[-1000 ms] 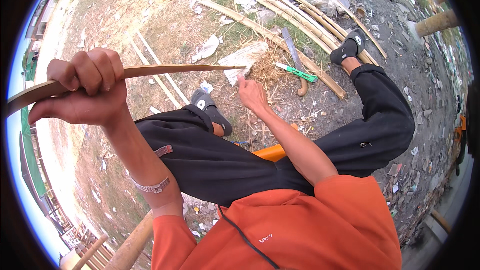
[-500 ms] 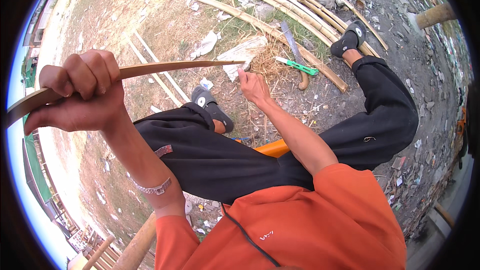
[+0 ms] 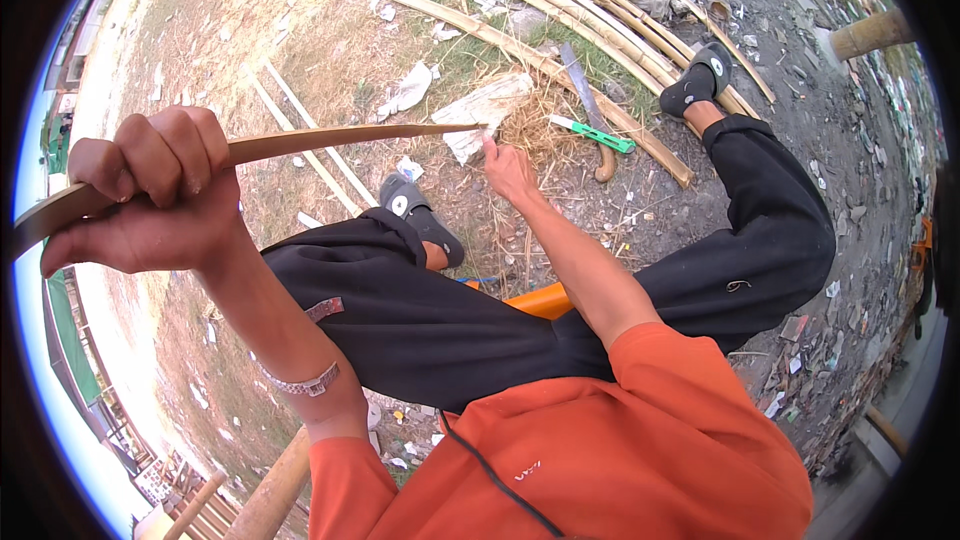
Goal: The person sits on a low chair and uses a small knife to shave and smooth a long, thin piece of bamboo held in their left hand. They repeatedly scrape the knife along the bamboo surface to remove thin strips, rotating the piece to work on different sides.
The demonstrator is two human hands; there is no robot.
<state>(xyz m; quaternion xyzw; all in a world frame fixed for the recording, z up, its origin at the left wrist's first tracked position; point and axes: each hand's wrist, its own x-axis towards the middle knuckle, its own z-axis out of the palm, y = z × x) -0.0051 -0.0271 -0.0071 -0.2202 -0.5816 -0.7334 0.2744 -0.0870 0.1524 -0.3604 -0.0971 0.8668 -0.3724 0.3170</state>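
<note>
Left hand (image 3: 150, 190) fisted on bamboo strip (image 3: 330, 140), right hand (image 3: 510, 170) fingering its tip

The bamboo strip (image 3: 330, 142) runs out of view at the left rim, and the left hand (image 3: 150, 195) covers part of it. The right hand (image 3: 512, 172) hides its own fingertips, so any contact with the strip's far tip cannot be told. The long knife (image 3: 585, 105) lies partly buried in straw. Litter at the far right is too small to identify.

The right hand (image 3: 510, 168) has reached the bamboo strip's (image 3: 330, 140) tip.
</note>
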